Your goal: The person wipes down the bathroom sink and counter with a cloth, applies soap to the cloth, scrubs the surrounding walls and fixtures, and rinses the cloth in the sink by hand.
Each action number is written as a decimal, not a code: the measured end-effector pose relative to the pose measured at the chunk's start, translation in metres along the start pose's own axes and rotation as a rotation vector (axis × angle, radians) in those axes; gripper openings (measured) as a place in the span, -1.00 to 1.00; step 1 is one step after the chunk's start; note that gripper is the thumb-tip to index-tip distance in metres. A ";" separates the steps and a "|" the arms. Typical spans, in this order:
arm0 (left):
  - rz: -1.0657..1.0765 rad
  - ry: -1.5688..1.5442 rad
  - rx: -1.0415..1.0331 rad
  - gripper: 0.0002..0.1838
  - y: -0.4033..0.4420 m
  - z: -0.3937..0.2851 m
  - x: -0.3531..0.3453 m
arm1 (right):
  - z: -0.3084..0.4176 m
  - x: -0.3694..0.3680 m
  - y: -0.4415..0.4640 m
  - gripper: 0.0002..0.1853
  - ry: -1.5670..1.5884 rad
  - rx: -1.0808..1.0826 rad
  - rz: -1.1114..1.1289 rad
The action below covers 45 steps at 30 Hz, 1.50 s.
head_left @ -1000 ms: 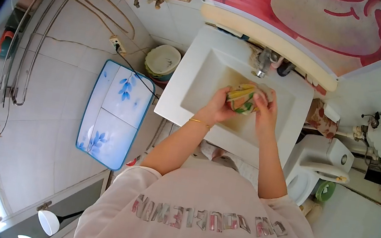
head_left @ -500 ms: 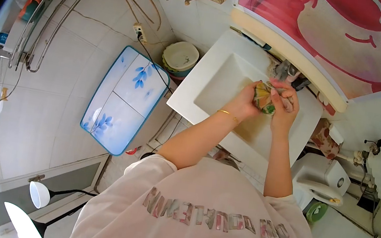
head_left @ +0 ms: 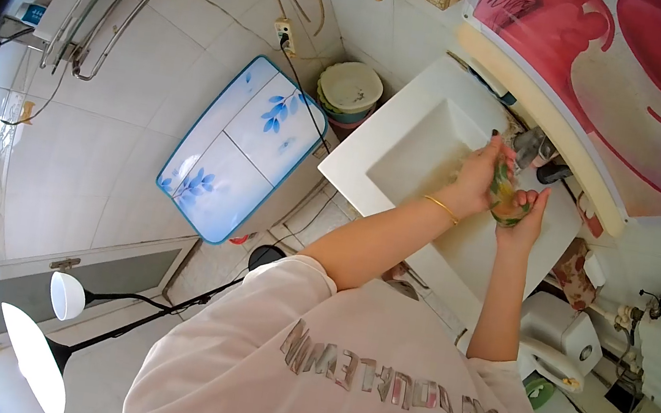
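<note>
A small, wet-looking green-and-yellow patterned item (head_left: 506,200) is held between my two hands over the sink; its exact kind does not show. My left hand (head_left: 479,176), with a gold bracelet on the wrist, grips it from the left, fingers pointing up toward the faucet (head_left: 531,144). On the lower right side, my right hand (head_left: 525,223) curls its fingers round the item's edge. Beneath them is the white sink (head_left: 389,183), with brownish liquid in its basin. Part of the item is hidden by my fingers.
A blue-flowered cabinet top (head_left: 240,150) stands left of the sink, with stacked basins (head_left: 350,88) behind. A pink cartoon sheet (head_left: 622,88) hangs above a cream ledge. To the right is a white appliance (head_left: 564,331); a two-headed lamp (head_left: 69,297) stands lower left.
The view has shifted, so the room appears displaced. My hands have turned the patterned item: my left fingers now point up, and my right hand has moved lower along its edge.
</note>
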<state>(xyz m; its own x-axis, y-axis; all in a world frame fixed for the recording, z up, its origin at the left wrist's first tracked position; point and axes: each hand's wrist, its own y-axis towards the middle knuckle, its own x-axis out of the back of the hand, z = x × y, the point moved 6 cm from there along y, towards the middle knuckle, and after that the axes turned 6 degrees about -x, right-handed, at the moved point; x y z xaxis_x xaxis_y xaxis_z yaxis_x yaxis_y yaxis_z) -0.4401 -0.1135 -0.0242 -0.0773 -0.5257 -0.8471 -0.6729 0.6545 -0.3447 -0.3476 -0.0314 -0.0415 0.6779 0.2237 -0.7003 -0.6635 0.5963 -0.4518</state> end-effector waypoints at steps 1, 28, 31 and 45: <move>0.010 0.057 -0.014 -0.57 -0.004 -0.003 -0.008 | -0.004 0.012 0.012 -0.65 0.019 -0.072 0.092; 0.680 1.123 -0.426 -0.33 0.010 -0.003 0.006 | -0.021 -0.005 0.002 -0.66 -0.322 -0.675 0.121; 0.570 1.228 -0.195 -0.32 0.010 -0.023 0.036 | -0.011 0.014 0.019 -0.75 -0.280 -0.546 0.136; 0.349 -0.200 0.728 -0.76 -0.006 0.003 0.033 | -0.017 -0.084 -0.094 -0.70 -1.399 1.006 0.684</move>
<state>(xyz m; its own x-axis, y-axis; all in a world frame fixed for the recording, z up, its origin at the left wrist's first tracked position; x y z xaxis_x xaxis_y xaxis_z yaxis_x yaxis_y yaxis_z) -0.4362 -0.1337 -0.0515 -0.0151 -0.1660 -0.9860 0.0145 0.9860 -0.1662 -0.3477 -0.1197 0.0506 0.4887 0.6766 0.5508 -0.8412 0.1982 0.5030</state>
